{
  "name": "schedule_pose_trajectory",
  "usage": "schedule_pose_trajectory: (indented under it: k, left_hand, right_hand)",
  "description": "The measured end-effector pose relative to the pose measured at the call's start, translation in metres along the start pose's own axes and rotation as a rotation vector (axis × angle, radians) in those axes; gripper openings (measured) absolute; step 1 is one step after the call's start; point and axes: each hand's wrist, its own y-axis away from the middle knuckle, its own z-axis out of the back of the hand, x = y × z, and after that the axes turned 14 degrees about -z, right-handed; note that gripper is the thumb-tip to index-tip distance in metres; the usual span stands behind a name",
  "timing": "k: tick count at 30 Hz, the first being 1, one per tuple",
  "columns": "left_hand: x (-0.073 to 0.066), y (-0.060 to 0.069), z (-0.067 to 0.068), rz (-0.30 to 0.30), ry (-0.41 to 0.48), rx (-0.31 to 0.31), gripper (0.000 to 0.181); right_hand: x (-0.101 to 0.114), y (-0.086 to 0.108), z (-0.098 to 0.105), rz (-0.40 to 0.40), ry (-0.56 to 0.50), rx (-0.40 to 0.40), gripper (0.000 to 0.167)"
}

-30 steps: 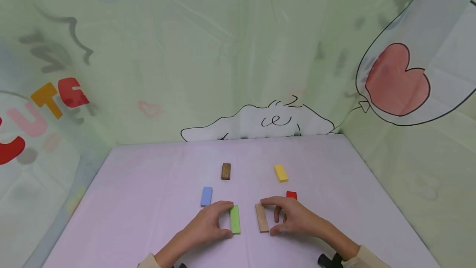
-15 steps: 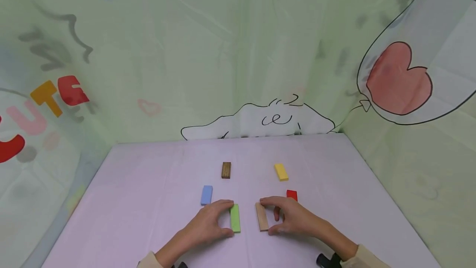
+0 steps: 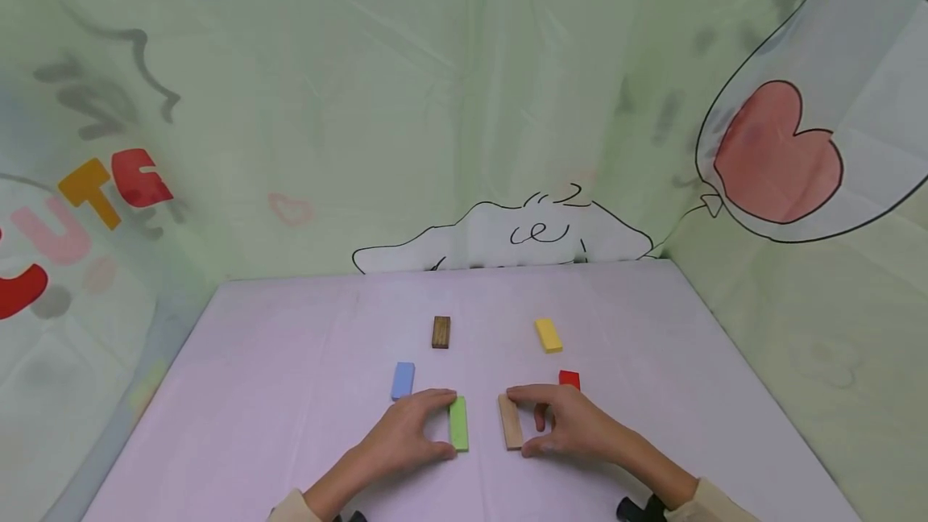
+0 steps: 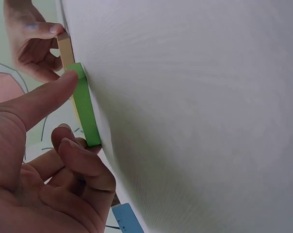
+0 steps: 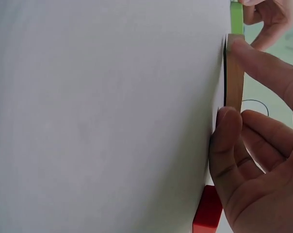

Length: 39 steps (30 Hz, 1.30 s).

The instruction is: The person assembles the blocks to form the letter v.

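In the head view my left hand (image 3: pixel 408 432) pinches a light green block (image 3: pixel 459 424) lengthwise, thumb at its near end and forefinger at its far end. Across a short gap to the right, my right hand (image 3: pixel 573 423) holds a plain wooden block (image 3: pixel 510 422) the same way. The left wrist view shows the thumb on the end of the green block (image 4: pixel 85 107), with the other fingers bent at its far end. In the right wrist view the thumb presses one end of the wooden block (image 5: pixel 235 73), and a thin dark gap shows along its lower side.
A blue block (image 3: pixel 402 381) lies just beyond my left hand, and a red block (image 3: pixel 569 379), partly hidden, sits behind the right. Farther back are a dark brown block (image 3: pixel 441 332) and a yellow block (image 3: pixel 548 335). All rest on the pale table (image 3: pixel 290 361), with printed curtains around it.
My right thumb has come slightly closer to the wooden block's near end. Otherwise both hands and the blocks look almost still; the head view has shifted a little.
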Motion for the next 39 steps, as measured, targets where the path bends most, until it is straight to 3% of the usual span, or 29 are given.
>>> schedule_pose_trajectory:
  k: [19, 26, 33, 39]
  left_hand:
    - [-0.001, -0.002, 0.003, 0.057, 0.05, -0.088, 0.074]
    - [-0.001, -0.004, 0.001, 0.066, 0.04, -0.142, 0.073]
    - [-0.002, -0.004, -0.002, 0.116, 0.048, -0.169, 0.072]
    - [-0.003, -0.006, -0.003, 0.114, 0.061, -0.19, 0.072]
  right_hand:
    - [-0.001, 0.0, 0.0, 0.021, -0.044, -0.085, 0.076]
    - [0.002, -0.001, -0.003, 0.001, -0.031, -0.147, 0.077]
    - [0.009, 0.001, -0.008, -0.01, -0.047, -0.241, 0.077]
    - [0.014, 0.002, -0.013, -0.069, -0.059, -0.304, 0.078]
